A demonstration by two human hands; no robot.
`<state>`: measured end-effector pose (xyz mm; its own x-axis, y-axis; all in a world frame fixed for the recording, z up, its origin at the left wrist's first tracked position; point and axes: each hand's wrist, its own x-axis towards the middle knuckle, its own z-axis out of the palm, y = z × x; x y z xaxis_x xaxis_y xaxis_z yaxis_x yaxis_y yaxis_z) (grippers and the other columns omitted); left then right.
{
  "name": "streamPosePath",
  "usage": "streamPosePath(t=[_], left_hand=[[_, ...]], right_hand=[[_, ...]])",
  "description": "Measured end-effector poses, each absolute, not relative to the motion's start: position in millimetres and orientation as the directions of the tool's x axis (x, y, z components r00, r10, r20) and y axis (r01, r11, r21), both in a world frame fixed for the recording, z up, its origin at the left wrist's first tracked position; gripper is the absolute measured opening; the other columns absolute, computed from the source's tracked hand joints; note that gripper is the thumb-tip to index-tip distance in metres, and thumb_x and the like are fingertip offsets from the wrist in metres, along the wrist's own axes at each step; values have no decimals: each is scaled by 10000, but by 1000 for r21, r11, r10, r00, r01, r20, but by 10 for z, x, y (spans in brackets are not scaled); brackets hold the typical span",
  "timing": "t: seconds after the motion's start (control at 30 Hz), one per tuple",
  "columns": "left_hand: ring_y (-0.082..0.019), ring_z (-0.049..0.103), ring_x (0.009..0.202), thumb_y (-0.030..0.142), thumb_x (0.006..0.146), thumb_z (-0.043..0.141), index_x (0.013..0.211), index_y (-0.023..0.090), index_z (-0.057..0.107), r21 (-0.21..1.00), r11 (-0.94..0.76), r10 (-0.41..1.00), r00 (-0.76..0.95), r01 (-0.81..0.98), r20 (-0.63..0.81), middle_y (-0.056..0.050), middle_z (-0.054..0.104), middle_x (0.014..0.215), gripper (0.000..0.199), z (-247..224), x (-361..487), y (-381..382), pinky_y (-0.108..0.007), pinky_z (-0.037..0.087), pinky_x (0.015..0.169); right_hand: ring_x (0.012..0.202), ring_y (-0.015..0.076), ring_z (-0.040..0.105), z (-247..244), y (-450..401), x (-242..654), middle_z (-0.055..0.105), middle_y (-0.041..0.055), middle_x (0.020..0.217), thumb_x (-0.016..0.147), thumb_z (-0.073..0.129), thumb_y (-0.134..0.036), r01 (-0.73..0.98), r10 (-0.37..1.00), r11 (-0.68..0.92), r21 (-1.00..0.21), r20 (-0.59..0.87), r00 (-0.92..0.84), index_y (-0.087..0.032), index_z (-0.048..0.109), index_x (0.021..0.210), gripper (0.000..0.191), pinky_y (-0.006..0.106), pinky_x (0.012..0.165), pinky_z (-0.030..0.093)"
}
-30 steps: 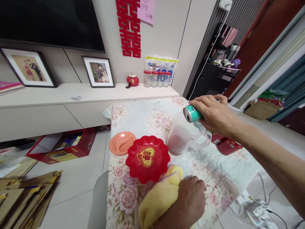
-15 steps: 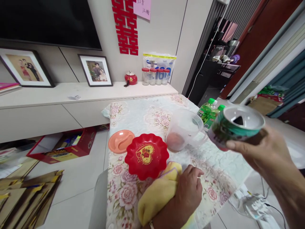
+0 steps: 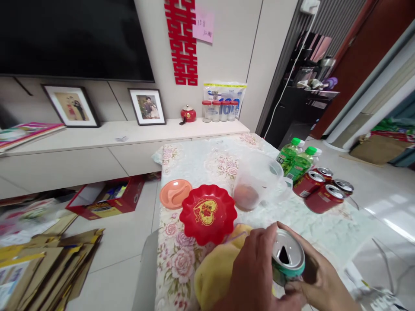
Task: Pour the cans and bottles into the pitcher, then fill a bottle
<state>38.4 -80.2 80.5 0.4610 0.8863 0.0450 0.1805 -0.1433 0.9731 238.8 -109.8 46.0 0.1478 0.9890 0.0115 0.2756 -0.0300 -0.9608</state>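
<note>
A green and teal drink can (image 3: 288, 255), its top opened, is held upright between my two hands just above the front of the table. My right hand (image 3: 324, 272) wraps the can from the right. On the other side, my left hand (image 3: 256, 268) curves its fingers round the can's left wall, thumb at the front. A yellow cloth (image 3: 215, 268) lies partly hidden behind my left hand. Left of the can stands a red scalloped plate (image 3: 223, 216) with a gold heart design. Behind them is a clear plastic pitcher (image 3: 256, 181).
An orange divided dish (image 3: 175, 194) sits at the table's left edge. On the right are several red cans (image 3: 324, 198) and green-capped bottles (image 3: 301, 162). Flattened cardboard (image 3: 58, 263) and a red box (image 3: 106, 198) lie on the floor at left.
My right hand has brought the can down and left to my left hand, which has left the cloth and closed round it. The red cans are uncovered. The view has shifted slightly.
</note>
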Motion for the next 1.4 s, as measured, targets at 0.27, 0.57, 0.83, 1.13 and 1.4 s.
streamPosePath(t=[0.27, 0.57, 0.83, 1.13, 1.4], left_hand=[[-354, 645, 1185, 252, 644, 774, 1393, 222, 556, 925, -178, 940, 335, 336, 59, -134, 672, 1303, 780, 849, 144, -669, -503, 539, 1057], [-288, 642, 1234, 320, 773, 766, 1397, 216, 472, 732, -155, 973, -24, 663, 228, -98, 649, 1369, 698, 1128, -759, 509, -417, 502, 1061], [-266, 662, 1134, 269, 823, 720, 1280, 194, 490, 601, -34, 989, -60, 798, 136, -98, 681, 1231, 517, 809, -1026, 1400, -353, 488, 950], [-245, 660, 1075, 337, 824, 702, 1197, 259, 533, 513, -46, 998, 23, 857, 50, -23, 691, 1151, 417, 583, -996, 1387, -336, 457, 911], [-430, 431, 1418, 425, 873, 544, 1473, 133, 390, 476, -68, 989, -4, 877, 149, -244, 458, 1511, 685, 800, -856, 1179, -616, 399, 1097]], right_hand=[[1392, 394, 534, 340, -934, 2079, 491, 97, 1571, 669, 916, -402, 328, 988, 145, -934, 151, -6, -282, 539, 1557, 972, 432, 1096, 542], [1025, 310, 758, -135, -940, 2686, 714, 136, 1293, 716, 828, -597, 411, 900, -7, -911, 174, 401, -210, 680, 1340, 749, 313, 808, 675], [891, 275, 762, -394, -967, 2699, 775, 101, 1040, 668, 849, -615, 346, 842, -51, -937, 145, 519, -167, 718, 1221, 723, 309, 836, 670], [859, 257, 758, -412, -930, 2783, 774, 90, 996, 662, 862, -613, 386, 872, -54, -921, 145, 468, -172, 745, 1196, 702, 307, 847, 662], [873, 271, 730, -227, -925, 2787, 747, 108, 994, 700, 812, -637, 235, 704, -39, -971, 141, 696, -148, 707, 1160, 679, 393, 791, 640]])
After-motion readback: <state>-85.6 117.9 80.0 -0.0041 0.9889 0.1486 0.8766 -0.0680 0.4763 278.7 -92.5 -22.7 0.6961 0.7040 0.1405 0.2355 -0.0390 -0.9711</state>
